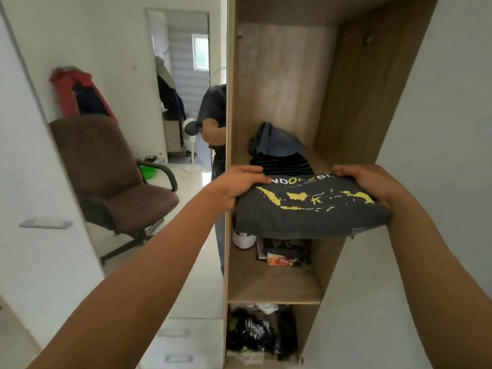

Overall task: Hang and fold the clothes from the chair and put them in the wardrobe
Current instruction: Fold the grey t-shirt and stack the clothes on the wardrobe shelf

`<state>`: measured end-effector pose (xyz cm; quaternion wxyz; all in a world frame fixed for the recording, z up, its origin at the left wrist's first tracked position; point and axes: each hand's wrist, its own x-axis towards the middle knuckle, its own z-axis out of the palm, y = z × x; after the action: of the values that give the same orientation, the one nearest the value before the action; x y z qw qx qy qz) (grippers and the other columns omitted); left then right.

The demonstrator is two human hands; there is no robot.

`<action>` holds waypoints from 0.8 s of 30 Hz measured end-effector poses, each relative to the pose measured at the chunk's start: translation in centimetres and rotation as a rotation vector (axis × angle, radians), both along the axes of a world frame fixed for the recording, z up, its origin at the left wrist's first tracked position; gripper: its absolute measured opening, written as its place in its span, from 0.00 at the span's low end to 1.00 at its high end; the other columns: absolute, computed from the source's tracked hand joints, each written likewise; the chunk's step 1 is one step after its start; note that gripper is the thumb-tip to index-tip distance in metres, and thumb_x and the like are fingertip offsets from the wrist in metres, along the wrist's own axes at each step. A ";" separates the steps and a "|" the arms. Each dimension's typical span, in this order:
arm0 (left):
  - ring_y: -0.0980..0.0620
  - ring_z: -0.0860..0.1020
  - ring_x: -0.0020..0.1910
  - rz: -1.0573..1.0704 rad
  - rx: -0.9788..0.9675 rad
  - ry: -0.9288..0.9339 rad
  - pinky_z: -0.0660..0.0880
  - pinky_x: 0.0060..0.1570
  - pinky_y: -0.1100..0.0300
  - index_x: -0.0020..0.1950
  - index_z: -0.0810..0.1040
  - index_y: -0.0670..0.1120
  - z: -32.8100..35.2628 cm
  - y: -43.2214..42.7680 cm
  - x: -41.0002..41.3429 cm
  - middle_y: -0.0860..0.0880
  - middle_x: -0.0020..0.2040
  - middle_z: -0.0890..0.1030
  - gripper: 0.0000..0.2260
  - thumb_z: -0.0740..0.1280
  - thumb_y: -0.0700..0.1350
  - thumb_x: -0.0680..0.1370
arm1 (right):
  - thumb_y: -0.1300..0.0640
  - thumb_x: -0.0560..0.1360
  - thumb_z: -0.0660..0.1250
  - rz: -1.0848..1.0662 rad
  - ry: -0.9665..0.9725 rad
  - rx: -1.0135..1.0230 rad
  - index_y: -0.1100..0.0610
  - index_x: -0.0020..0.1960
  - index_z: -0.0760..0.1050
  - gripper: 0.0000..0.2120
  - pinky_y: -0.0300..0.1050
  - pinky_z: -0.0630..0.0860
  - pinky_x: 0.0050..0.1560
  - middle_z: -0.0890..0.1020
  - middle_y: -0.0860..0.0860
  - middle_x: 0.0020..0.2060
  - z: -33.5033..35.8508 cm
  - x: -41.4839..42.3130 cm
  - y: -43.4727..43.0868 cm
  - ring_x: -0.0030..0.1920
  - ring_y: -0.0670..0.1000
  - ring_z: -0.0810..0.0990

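Work remains: a red garment [66,86] hangs over the chair [127,198] at left, while folded clothes [279,155] lie on the wardrobe [346,102] shelf. Your left hand [237,185] grips one end of the folded T-shirt [306,217], your right hand [372,185] the other, holding it at the shelf's front edge, long axis left to right, lettering pointing inward

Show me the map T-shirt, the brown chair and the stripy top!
map T-shirt [306,222]: head view, dark cloth just under the yellow print.
brown chair [141,206]: head view, seat cushion.
stripy top [282,163]: head view, its folded upper face.
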<state>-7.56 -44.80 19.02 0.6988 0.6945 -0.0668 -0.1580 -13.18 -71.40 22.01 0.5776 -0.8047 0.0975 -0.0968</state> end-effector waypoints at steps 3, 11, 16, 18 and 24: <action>0.47 0.85 0.44 0.064 -0.071 -0.102 0.82 0.36 0.57 0.70 0.74 0.48 3.9 -2.6 4.7 0.42 0.53 0.83 0.24 0.73 0.36 0.75 | 0.58 0.76 0.69 0.002 -0.101 -0.011 0.53 0.64 0.79 0.16 0.39 0.79 0.45 0.83 0.53 0.54 3.5 5.5 -1.4 0.46 0.48 0.82; 0.43 0.84 0.50 0.222 -0.052 -0.239 0.83 0.47 0.46 0.68 0.73 0.57 7.5 -6.5 16.9 0.46 0.57 0.79 0.25 0.74 0.39 0.75 | 0.63 0.78 0.66 -0.009 -0.236 0.123 0.47 0.69 0.73 0.22 0.38 0.79 0.32 0.80 0.50 0.51 5.6 18.4 -3.4 0.38 0.48 0.83; 0.46 0.81 0.50 0.169 0.216 0.150 0.79 0.53 0.50 0.63 0.77 0.45 -1.9 -6.4 20.7 0.44 0.51 0.83 0.20 0.75 0.47 0.74 | 0.57 0.80 0.66 0.002 0.265 0.195 0.61 0.57 0.75 0.09 0.39 0.76 0.25 0.83 0.53 0.31 -2.5 22.0 -4.4 0.29 0.49 0.82; 0.47 0.80 0.52 0.184 0.340 0.209 0.78 0.54 0.52 0.61 0.76 0.45 -5.7 -5.9 21.0 0.45 0.53 0.82 0.22 0.77 0.51 0.72 | 0.55 0.78 0.69 0.015 0.349 0.182 0.61 0.64 0.72 0.18 0.43 0.81 0.35 0.84 0.55 0.38 -5.5 22.2 -5.4 0.36 0.51 0.84; 0.46 0.80 0.58 0.268 0.324 0.103 0.78 0.61 0.49 0.70 0.72 0.49 -8.1 -6.5 22.2 0.46 0.64 0.79 0.31 0.79 0.50 0.70 | 0.53 0.76 0.72 0.102 0.334 -0.007 0.50 0.74 0.63 0.30 0.43 0.77 0.35 0.75 0.51 0.50 -6.5 23.0 -5.8 0.45 0.52 0.80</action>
<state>14.60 -51.27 10.91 0.5954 0.7913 0.0881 -0.1077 9.82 -77.24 15.50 0.5549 -0.8154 0.1510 0.0672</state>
